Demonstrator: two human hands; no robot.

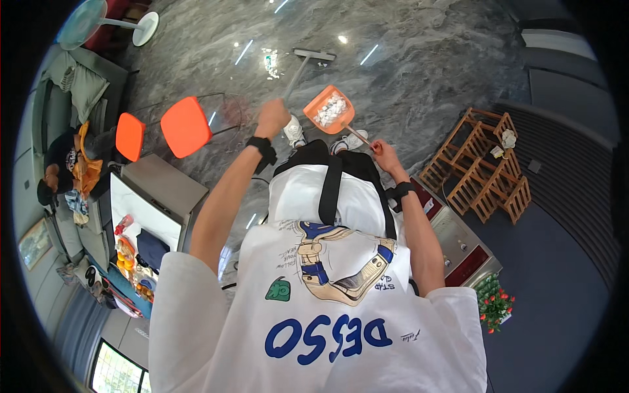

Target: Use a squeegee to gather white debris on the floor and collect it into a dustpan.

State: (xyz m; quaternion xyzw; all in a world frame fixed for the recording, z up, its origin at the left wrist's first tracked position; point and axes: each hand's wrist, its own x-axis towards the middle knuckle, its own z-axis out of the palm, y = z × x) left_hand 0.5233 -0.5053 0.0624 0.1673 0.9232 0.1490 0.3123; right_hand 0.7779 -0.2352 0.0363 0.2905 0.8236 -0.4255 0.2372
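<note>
My left hand grips the pale pole of a floor broom. Its wide flat broom head rests on the grey marbled floor ahead of my feet. Some small white scraps lie by the head. In my right hand is the thin handle of an orange dustpan, just in front of my white shoes. A heap of white crumpled pieces fills much of the pan. Both hands are apart, one at each side of my legs.
Two orange chairs stand at the left, near a white-topped table bearing fruit. A person sits on the grey sofa. At right are a slatted wooden rack and a potted plant. A fan stands far left.
</note>
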